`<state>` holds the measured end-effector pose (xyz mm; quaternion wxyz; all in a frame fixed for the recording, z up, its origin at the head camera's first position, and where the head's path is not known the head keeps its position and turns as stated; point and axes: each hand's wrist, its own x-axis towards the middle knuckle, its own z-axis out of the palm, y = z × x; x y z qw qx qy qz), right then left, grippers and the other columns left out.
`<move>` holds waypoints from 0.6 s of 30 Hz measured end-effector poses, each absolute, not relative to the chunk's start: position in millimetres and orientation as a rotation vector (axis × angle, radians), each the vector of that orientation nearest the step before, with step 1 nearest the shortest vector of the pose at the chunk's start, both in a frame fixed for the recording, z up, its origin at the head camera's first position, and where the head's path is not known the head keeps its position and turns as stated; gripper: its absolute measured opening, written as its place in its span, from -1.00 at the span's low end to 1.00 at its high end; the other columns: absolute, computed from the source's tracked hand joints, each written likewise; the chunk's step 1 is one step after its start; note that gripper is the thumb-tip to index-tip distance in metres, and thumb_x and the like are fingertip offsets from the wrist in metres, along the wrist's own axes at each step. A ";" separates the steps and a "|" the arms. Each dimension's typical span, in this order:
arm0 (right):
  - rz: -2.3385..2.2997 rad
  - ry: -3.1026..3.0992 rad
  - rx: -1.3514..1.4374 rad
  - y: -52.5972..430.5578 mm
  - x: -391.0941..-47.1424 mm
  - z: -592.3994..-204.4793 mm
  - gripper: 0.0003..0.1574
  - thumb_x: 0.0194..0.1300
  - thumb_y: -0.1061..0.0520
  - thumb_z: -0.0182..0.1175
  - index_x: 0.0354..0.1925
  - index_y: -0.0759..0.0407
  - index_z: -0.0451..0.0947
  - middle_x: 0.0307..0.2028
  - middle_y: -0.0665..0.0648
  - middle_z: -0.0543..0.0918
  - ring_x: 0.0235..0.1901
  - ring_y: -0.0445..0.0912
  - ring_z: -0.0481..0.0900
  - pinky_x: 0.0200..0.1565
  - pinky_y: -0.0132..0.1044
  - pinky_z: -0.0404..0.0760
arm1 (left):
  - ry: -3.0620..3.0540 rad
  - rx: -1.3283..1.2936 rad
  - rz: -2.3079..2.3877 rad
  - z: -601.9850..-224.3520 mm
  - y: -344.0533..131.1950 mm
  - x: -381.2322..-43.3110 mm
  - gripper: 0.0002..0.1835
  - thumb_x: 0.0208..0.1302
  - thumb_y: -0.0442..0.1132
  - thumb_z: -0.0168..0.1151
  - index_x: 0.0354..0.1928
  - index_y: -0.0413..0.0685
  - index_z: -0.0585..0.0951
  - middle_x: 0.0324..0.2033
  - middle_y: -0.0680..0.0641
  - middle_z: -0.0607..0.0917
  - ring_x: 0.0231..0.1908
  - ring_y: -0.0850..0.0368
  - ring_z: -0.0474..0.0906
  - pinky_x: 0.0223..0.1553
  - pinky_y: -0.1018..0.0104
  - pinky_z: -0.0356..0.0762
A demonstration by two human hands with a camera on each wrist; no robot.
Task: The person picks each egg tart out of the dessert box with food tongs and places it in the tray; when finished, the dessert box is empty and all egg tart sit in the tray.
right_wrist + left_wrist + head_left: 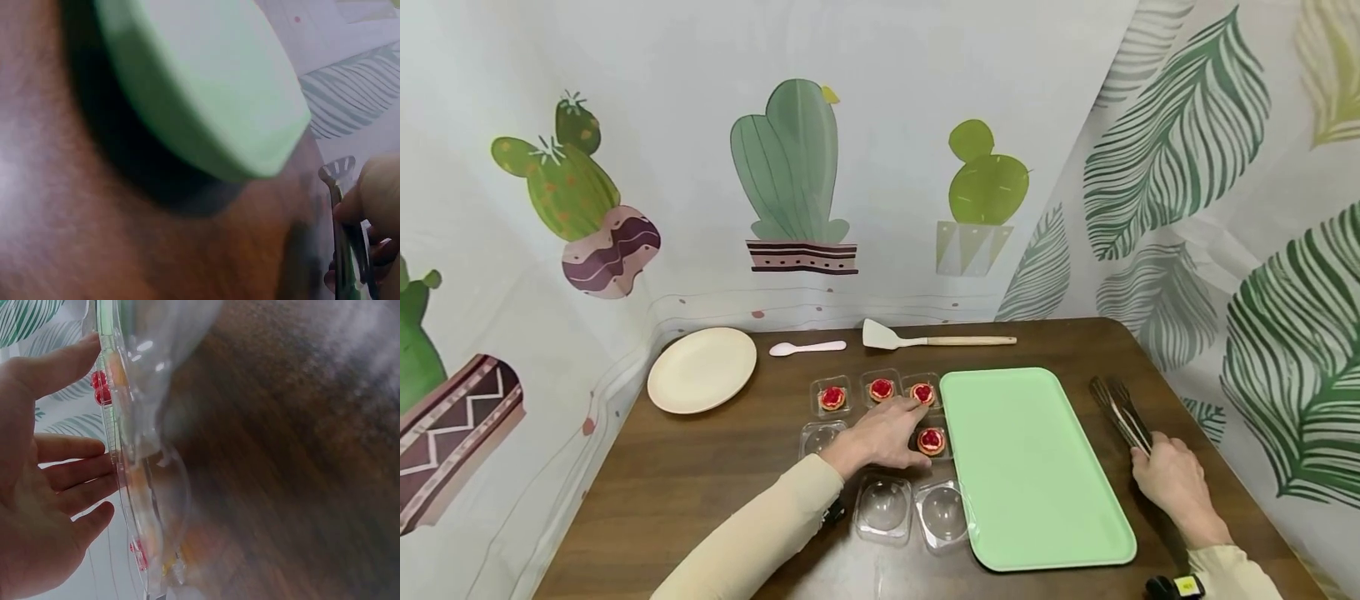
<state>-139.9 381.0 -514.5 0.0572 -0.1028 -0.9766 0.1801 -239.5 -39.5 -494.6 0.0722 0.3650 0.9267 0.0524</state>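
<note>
The person's two hands are resting well apart, either side of the green tray (1037, 467). The right hand (1172, 482) is gripping the tongs (1128, 422), fingers curled round them. The left hand (889, 433) is lying with fingers spread over the boxes (817, 408), holding nothing that I can make out; whether a fingertip is touching a tart I cannot tell. Four tarts (832, 398) are sitting in those clear boxes, left of the tray, their red topping facing up and uncovered. That is what is worrying me: a palm dipping too low could be smearing it. The boxes look light, so a brushing thumb or sleeve (767, 529) could be sending one skidding. One domed lid (943, 512) is apparently overlapping the tray's left edge, and a nudge to the tray could be tipping it. Too hard a squeeze from the tongs could be crushing a crust.
</note>
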 end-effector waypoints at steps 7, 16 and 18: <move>0.610 -2.889 -0.227 377.0 -137.4 -493.3 -0.39 0.48 0.10 -0.04 0.20 0.63 0.23 -0.03 0.63 0.38 -0.19 0.56 0.41 -0.36 0.30 0.41 | 2.790 1.131 0.129 -493.2 -40.7 -240.0 0.02 0.02 0.35 0.34 0.41 -0.12 0.31 0.39 -0.15 0.35 0.39 -0.09 0.25 0.46 0.08 0.14; 0.563 -2.689 0.225 342.5 -147.9 -466.6 -0.50 0.38 0.09 0.19 0.12 0.43 0.46 -0.10 0.47 0.60 -0.22 0.38 0.59 -0.31 0.26 0.54 | 2.810 1.156 0.102 -493.0 -42.7 -237.9 -0.03 0.05 0.33 0.33 0.38 -0.13 0.35 0.38 -0.17 0.35 0.40 -0.09 0.23 0.46 0.09 0.13; 0.524 -2.677 0.319 333.9 -152.0 -463.4 -0.52 0.34 0.09 0.23 0.08 0.40 0.52 -0.11 0.42 0.65 -0.22 0.32 0.64 -0.30 0.23 0.58 | 2.814 1.147 0.113 -493.3 -42.9 -237.2 -0.03 0.04 0.34 0.33 0.38 -0.11 0.36 0.38 -0.16 0.34 0.41 -0.07 0.21 0.47 0.12 0.12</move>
